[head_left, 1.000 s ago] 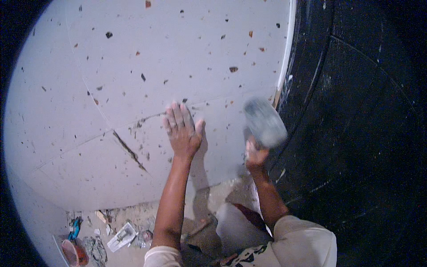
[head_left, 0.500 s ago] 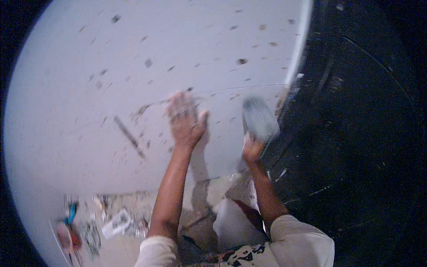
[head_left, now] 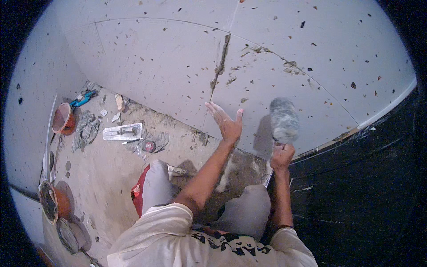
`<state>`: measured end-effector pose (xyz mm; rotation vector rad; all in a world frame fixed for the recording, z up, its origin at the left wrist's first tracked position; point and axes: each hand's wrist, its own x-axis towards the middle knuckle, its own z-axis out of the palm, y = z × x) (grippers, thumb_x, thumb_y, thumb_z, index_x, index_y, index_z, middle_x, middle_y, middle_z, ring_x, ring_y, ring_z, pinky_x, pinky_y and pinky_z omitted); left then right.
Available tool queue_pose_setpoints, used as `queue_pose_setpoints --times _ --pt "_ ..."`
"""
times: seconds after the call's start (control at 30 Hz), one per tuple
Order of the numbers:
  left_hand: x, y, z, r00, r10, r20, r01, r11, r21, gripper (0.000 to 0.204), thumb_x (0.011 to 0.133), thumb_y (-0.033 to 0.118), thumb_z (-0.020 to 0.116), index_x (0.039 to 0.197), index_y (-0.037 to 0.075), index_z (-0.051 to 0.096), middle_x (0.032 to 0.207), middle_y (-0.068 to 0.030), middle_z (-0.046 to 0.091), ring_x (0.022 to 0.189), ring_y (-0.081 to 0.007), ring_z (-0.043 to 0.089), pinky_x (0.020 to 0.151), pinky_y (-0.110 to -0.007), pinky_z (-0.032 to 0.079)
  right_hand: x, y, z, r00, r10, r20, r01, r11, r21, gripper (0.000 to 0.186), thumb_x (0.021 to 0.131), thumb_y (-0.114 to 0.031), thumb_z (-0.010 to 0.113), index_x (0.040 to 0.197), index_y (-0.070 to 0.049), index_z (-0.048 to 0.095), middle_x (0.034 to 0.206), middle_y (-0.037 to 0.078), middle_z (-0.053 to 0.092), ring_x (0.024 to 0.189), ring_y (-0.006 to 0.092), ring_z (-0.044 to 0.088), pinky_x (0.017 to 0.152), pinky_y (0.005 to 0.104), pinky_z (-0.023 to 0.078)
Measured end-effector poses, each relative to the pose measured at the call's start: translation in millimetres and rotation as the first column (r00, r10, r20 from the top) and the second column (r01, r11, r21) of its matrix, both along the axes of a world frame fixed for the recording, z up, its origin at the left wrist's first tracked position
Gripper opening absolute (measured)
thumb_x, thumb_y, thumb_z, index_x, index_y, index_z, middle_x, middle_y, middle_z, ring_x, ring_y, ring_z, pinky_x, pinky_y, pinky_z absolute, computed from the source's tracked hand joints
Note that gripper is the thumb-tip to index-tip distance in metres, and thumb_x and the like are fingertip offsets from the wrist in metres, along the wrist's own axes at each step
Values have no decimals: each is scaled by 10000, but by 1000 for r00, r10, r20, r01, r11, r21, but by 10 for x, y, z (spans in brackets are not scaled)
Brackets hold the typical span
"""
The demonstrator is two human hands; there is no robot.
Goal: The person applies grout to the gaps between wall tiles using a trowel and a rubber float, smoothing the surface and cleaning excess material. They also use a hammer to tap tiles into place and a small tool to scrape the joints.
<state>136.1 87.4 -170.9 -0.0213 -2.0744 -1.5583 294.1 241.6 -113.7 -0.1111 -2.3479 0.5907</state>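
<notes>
Panel [head_left: 258,80]: pale, speckled, right of centre; lies edge to edge with the left neighbour [head_left: 155,73] and far neighbour [head_left: 338,58], so placing looks done.
Right hand [head_left: 282,156]: fingers wrapped round the handle of the mallet.
Mallet [head_left: 284,120]: grey blunt head, over the near part of the panel; contact with the face cannot be told. Mallet work looks under way.
Left hand [head_left: 229,128]: fingers spread wide, thumb apart, holding nothing; by the near end of the left joint. Touching or just off, cannot tell.
Left joint [head_left: 221,66]: crusted with grey paste along its far part; cleaning looks left to do.
Far joint [head_left: 291,65]: patchy grey smears along it, not wiped; finishing looks undone.
Trowel [head_left: 122,132]: on the floor [head_left: 111,178], left, out of hand.
Buckets [head_left: 66,122]: two, orange, far left and near left.
</notes>
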Motion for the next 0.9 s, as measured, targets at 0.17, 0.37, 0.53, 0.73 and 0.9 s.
queue_pose_setpoints --times 0.17,0.37,0.53,0.73,0.9 --pt "-208 -4 -178 1000 -31 -3 31 999 -7 1024 909 424 610 1476 -110 -54 1555 -320 -83 1462 -439 -34 1196 -475 39 -297 -354 193 964 245 -99 -238 968 84 329 707 -264 660 888 8 629 834 220 646 726 400 636 677 415 538" --pt "-207 191 77 990 138 29 -139 988 67 979 917 406 604 1491 -92 -14 1559 -316 -21 1468 -421 -13 1201 -460 58 -457 -830 586 883 455 116 -469 836 285 500 757 -515 687 955 -58 640 868 210 668 758 398 659 676 457 532" --pt "-207 74 81 989 145 31 -147 985 94 944 893 473 610 1472 -90 120 1544 -334 63 1448 -446 77 1184 -482 128 -886 -1052 662 879 40 476 -283 846 451 416 823 -483 659 909 -78 616 795 170 655 664 366 653 587 497 502" --pt "-277 -18 -150 983 112 -146 -83 977 195 963 845 555 634 1451 -92 260 1528 -364 101 1433 -496 109 1174 -526 153 -653 -958 394 823 533 196 -520 568 637 388 798 -439 682 963 -93 623 770 118 651 630 321 643 533 464 487" --pt "-155 -223 -106 953 12 -301 -75 977 -200 1007 841 505 625 1484 -84 121 1545 -338 28 1447 -472 10 1177 -560 63 -870 -862 723 911 -18 413 -261 749 609 325 794 -366 694 916 -81 599 737 149 613 685 379 618 577 496 461"
